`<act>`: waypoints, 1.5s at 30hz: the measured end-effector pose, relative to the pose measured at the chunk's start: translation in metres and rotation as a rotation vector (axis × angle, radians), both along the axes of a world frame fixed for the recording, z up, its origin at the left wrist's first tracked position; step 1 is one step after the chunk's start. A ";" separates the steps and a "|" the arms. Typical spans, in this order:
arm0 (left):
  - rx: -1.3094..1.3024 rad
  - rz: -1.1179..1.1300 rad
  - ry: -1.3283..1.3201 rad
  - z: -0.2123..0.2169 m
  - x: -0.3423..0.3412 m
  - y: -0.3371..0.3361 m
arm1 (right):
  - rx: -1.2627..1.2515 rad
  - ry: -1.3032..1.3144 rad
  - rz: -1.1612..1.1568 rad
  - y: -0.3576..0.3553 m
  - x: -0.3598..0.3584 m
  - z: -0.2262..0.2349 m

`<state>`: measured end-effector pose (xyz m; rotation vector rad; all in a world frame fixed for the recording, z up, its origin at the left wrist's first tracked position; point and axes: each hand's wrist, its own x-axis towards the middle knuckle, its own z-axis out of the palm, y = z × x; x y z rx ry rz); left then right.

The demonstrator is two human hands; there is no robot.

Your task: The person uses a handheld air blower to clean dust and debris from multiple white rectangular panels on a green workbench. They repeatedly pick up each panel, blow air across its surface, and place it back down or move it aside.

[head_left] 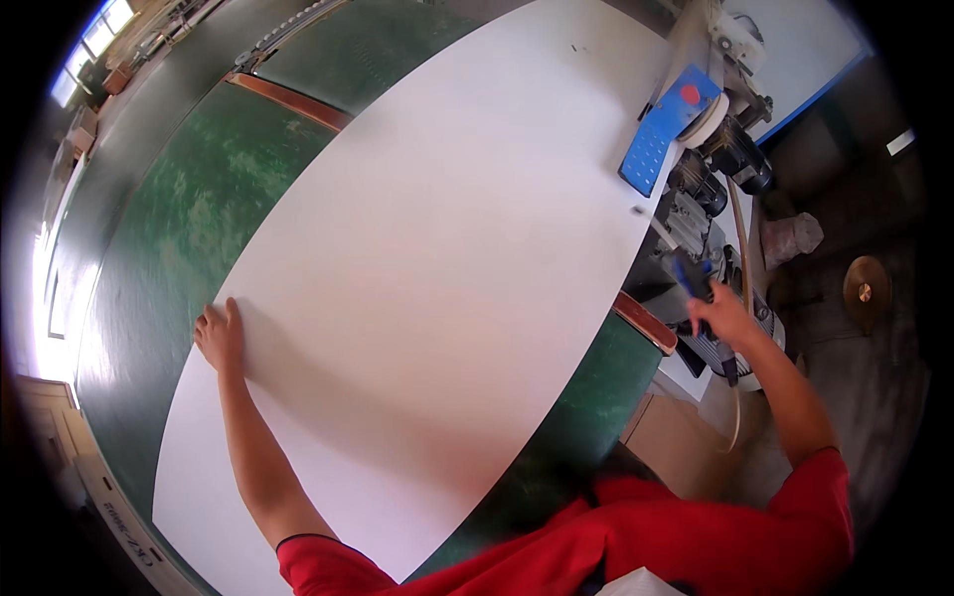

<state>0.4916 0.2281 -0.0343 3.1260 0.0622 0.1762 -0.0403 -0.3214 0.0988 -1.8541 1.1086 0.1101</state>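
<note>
A large white sheet [427,228] lies flat across the green table [199,189], filling the middle of the view and stretching from 12 o'clock down to 7 o'clock. At 9 o'clock the left hand [221,340] rests on the sheet's left edge, its thumb apart from the other fingers; whether they clamp the edge cannot be told. At 3 o'clock the right hand [725,316], clear of the sheet, has its fingers wrapped around a blue-and-black blow gun [693,270]. The gun's thin nozzle [664,234] points toward 10 or 11 o'clock, its tip by the sheet's right edge, and a pale hose [737,415] hangs below toward 4 o'clock. Between 1 and 2 o'clock, a blue perforated plate [651,144] bearing a red disc [689,94] stands beside the sheet's edge, with a dark motor [740,159] just beyond it. Reddish-brown strips cross the table at 10 o'clock [288,99] and 3 o'clock. A round brass-coloured plate [867,291] sits farther out at 3 o'clock.
</note>
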 end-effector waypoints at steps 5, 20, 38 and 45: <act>-0.011 -0.211 -0.046 -0.015 0.000 -0.006 | 0.142 0.061 0.395 0.018 0.080 0.014; -0.070 -0.332 0.027 -0.002 0.012 -0.140 | 0.186 -0.101 0.144 -0.048 0.162 -0.018; -0.175 -0.428 0.023 -0.002 0.067 -0.388 | 0.043 0.069 0.469 -0.134 0.158 0.003; -0.166 -0.431 0.035 -0.003 0.073 -0.418 | 0.008 -0.155 0.184 -0.191 0.245 -0.041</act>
